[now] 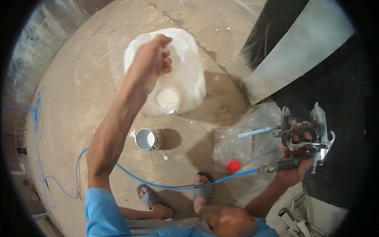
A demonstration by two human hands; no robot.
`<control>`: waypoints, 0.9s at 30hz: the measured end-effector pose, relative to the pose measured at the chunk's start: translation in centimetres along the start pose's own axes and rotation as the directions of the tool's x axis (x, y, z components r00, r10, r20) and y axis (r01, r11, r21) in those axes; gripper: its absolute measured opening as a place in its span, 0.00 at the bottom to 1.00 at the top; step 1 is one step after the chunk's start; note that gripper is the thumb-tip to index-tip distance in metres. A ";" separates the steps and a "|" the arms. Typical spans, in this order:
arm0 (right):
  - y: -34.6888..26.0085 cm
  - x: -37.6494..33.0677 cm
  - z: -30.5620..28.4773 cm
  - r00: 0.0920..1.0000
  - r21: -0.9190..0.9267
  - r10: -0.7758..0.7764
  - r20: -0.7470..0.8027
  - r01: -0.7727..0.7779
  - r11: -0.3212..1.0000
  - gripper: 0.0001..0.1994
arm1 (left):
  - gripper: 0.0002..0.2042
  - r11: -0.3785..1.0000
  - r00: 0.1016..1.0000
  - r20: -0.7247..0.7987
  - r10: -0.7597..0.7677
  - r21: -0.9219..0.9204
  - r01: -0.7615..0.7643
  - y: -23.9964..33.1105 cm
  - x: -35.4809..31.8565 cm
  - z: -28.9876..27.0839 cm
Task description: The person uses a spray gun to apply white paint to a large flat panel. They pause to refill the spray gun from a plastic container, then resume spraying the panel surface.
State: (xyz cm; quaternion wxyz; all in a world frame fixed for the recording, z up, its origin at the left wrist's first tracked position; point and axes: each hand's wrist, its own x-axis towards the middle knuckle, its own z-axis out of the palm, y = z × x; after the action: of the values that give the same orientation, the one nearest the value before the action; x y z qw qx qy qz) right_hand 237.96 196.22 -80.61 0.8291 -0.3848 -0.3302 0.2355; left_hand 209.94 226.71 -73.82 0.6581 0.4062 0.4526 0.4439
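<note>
My left hand (152, 61) is closed in a fist over a large white plastic jerrycan (187, 63), at its handle, which the fingers hide. The jerrycan's open round mouth (167, 99) faces toward me, with whitish liquid showing inside. Whether the can touches the floor, I cannot tell. Below the mouth, a small metal cup (148, 139) stands upright on the floor, white inside. On the right, my right hand (298, 158) grips a metal spray gun (318, 136) by its handle. The gun's round cup lid (286, 120) is bare, and a pale tube (254, 132) sticks out from it.
A blue air hose (158, 185) runs from the gun across my sandalled feet to a tangle at left. A red cap (233, 166) lies on clear plastic sheeting (227, 144). A white drip (165, 157) marks the floor. A pale panel (304, 47) stands at the right.
</note>
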 end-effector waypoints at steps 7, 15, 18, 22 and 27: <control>-0.8 -0.3 -0.1 0.997 -0.129 -0.028 -0.071 0.019 0.991 0.37 | 0.09 0.964 0.967 0.182 -0.179 0.228 0.135 -5.1 4.0 5.8; -0.2 -0.4 -0.5 0.996 -0.041 0.084 -0.010 -0.085 0.996 0.40 | 0.26 0.666 0.888 0.457 -0.043 0.675 -0.316 -8.0 2.0 12.1; 0.5 -0.2 -0.2 0.998 -0.068 0.062 0.004 -0.061 0.996 0.40 | 0.31 0.329 0.822 0.569 0.011 0.775 -0.540 -5.0 1.1 11.0; 1.0 -0.2 0.1 0.997 -0.067 0.057 0.049 -0.054 0.996 0.39 | 0.36 0.117 0.780 0.580 -0.234 0.813 -0.570 -0.5 -0.9 7.8; 0.7 -0.4 0.1 0.994 -0.037 0.079 0.081 -0.077 0.996 0.37 | 0.34 0.501 0.416 0.575 -0.704 0.818 -0.283 0.7 -3.3 5.9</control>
State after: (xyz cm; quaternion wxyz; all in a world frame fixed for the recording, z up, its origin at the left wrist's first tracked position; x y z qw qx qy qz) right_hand 237.54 196.39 -81.24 0.7983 -0.4015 -0.3528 0.2776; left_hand 214.81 222.96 -70.85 0.5654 0.7566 0.2459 -0.2179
